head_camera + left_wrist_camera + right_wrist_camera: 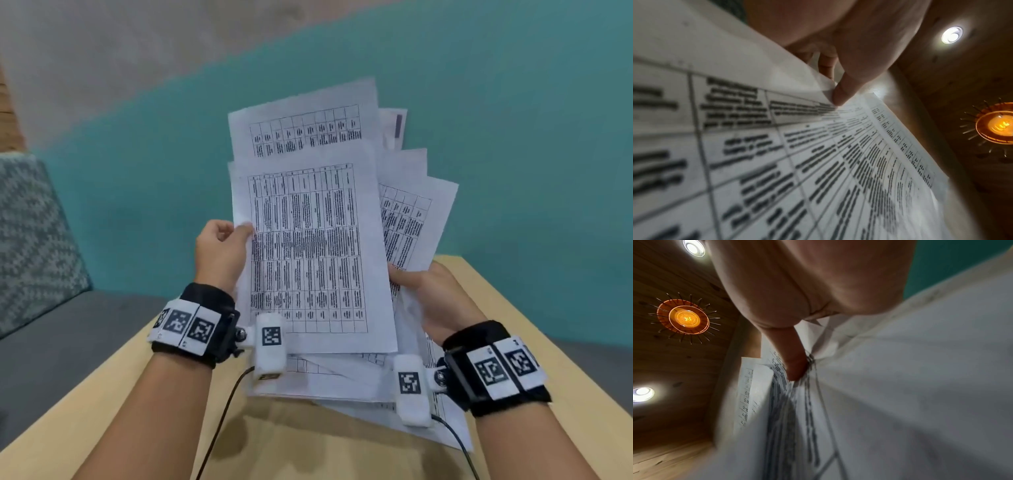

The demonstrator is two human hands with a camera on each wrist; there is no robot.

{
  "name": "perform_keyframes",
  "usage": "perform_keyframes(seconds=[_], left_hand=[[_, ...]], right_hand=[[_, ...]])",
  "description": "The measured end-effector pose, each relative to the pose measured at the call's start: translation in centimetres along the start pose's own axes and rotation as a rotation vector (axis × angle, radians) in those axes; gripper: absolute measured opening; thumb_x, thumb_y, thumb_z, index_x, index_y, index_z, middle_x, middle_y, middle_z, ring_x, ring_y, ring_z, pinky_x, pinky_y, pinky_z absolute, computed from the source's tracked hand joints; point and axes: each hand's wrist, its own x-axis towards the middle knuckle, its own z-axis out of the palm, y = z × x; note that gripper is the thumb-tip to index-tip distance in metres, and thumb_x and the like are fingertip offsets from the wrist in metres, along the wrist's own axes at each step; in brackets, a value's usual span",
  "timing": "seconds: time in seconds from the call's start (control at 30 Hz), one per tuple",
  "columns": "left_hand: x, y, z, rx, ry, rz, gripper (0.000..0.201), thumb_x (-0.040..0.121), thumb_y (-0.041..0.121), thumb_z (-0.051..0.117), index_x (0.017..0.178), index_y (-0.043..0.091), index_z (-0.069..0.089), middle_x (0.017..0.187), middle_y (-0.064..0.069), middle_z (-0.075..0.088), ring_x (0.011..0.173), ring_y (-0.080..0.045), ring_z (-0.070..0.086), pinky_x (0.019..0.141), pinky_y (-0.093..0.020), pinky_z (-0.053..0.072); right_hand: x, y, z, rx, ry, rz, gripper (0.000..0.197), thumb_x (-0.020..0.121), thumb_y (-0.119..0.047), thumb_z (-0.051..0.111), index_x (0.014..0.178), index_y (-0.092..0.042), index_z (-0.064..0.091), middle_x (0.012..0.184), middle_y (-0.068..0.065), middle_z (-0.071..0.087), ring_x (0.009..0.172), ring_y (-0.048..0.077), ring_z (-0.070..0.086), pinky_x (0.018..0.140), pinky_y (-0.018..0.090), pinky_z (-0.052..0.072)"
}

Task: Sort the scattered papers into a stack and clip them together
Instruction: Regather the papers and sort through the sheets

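Several white papers printed with black tables are held up above the wooden table, fanned and uneven. My left hand pinches the left edge of the front sheet; in the left wrist view its thumb presses on the printed paper. My right hand grips the right side of the bundle, thumb on the front. The right wrist view shows that thumb on the papers. More sheets hang low behind my wrists. No clip is in view.
A teal wall rises behind the table. A grey seat with a patterned cushion stands at the left. Cables trail from the wrist cameras over the tabletop. Ceiling lamps show in the wrist views.
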Motion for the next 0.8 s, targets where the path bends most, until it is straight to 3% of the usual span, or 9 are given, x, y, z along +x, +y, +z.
perform_keyframes(seconds=[0.17, 0.23, 0.3, 0.43, 0.5, 0.57, 0.63, 0.7, 0.8], left_hand=[[-0.4, -0.2, 0.8, 0.008, -0.092, -0.126, 0.028, 0.096, 0.033, 0.068, 0.099, 0.016, 0.045, 0.098, -0.001, 0.046, 0.092, -0.022, 0.042, 0.081, -0.034, 0.036], [-0.7, -0.2, 1.2, 0.004, -0.082, -0.138, 0.033, 0.094, 0.029, 0.071, 0.109, 0.016, 0.044, 0.098, -0.001, 0.045, 0.083, -0.02, 0.042, 0.072, -0.032, 0.036], [-1.0, -0.1, 1.3, -0.026, -0.083, -0.151, 0.041, 0.092, 0.02, 0.072, 0.121, 0.016, 0.044, 0.097, 0.001, 0.048, 0.079, -0.014, 0.046, 0.075, -0.032, 0.039], [-0.8, 0.2, 0.9, -0.105, -0.122, -0.252, 0.049, 0.084, 0.005, 0.072, 0.127, 0.01, 0.05, 0.106, -0.002, 0.057, 0.102, -0.021, 0.054, 0.094, -0.04, 0.044], [-0.5, 0.3, 0.4, -0.123, -0.174, -0.299, 0.029, 0.081, 0.003, 0.073, 0.108, 0.006, 0.063, 0.103, -0.008, 0.065, 0.093, -0.025, 0.059, 0.084, -0.036, 0.048], [-0.4, 0.3, 0.1, -0.157, -0.192, -0.321, 0.018, 0.081, 0.002, 0.075, 0.096, 0.005, 0.067, 0.092, -0.011, 0.068, 0.074, -0.023, 0.063, 0.066, -0.029, 0.051], [-0.5, 0.3, 0.1, -0.204, -0.183, -0.297, 0.016, 0.081, -0.001, 0.076, 0.095, 0.003, 0.07, 0.094, -0.011, 0.075, 0.078, -0.024, 0.071, 0.068, -0.03, 0.059], [-0.8, 0.6, 0.1, -0.239, -0.187, -0.227, 0.019, 0.082, -0.004, 0.075, 0.099, 0.002, 0.072, 0.102, -0.013, 0.078, 0.09, -0.028, 0.074, 0.084, -0.038, 0.061], [-1.4, 1.1, 0.7, -0.254, -0.21, -0.083, 0.026, 0.085, -0.005, 0.073, 0.108, 0.008, 0.073, 0.1, -0.007, 0.079, 0.083, -0.021, 0.075, 0.076, -0.034, 0.062]], right_hand=[[-0.1, 0.1, -0.1, -0.044, 0.018, 0.007, 0.035, 0.085, 0.006, 0.064, 0.118, -0.004, 0.071, 0.118, 0.013, 0.075, 0.114, 0.033, 0.069, 0.104, 0.051, 0.05], [-0.2, 0.0, -0.1, -0.071, 0.022, 0.028, 0.031, 0.088, 0.01, 0.059, 0.114, -0.001, 0.072, 0.111, 0.015, 0.077, 0.108, 0.035, 0.072, 0.092, 0.046, 0.057], [-0.2, 0.0, -0.2, -0.092, 0.02, 0.035, 0.028, 0.09, 0.01, 0.057, 0.112, 0.001, 0.072, 0.106, 0.017, 0.077, 0.102, 0.035, 0.074, 0.079, 0.042, 0.062], [0.1, 0.4, -0.3, -0.135, 0.023, 0.052, 0.026, 0.094, 0.004, 0.054, 0.113, 0.002, 0.071, 0.109, 0.023, 0.075, 0.104, 0.041, 0.071, 0.089, 0.051, 0.059], [0.0, 0.2, -0.1, -0.109, 0.013, 0.065, 0.024, 0.097, -0.006, 0.054, 0.113, 0.0, 0.072, 0.107, 0.021, 0.075, 0.098, 0.038, 0.073, 0.083, 0.047, 0.059], [-0.4, -0.3, 0.1, 0.044, -0.036, 0.089, 0.035, 0.104, -0.032, 0.05, 0.12, -0.009, 0.071, 0.112, 0.014, 0.075, 0.099, 0.031, 0.073, 0.087, 0.044, 0.056], [-0.8, -0.8, 0.1, 0.141, -0.07, 0.086, 0.049, 0.105, -0.05, 0.039, 0.13, -0.017, 0.067, 0.122, 0.008, 0.074, 0.112, 0.026, 0.071, 0.098, 0.045, 0.051], [-0.6, -0.7, 0.1, 0.042, -0.043, 0.034, 0.039, 0.102, -0.039, 0.053, 0.129, -0.015, 0.067, 0.124, 0.008, 0.073, 0.114, 0.024, 0.07, 0.103, 0.045, 0.05], [0.1, 0.0, -0.1, -0.206, 0.178, -0.098, 0.024, 0.09, -0.009, 0.073, 0.114, -0.011, 0.073, 0.107, 0.003, 0.079, 0.101, 0.022, 0.075, 0.1, 0.045, 0.054]])
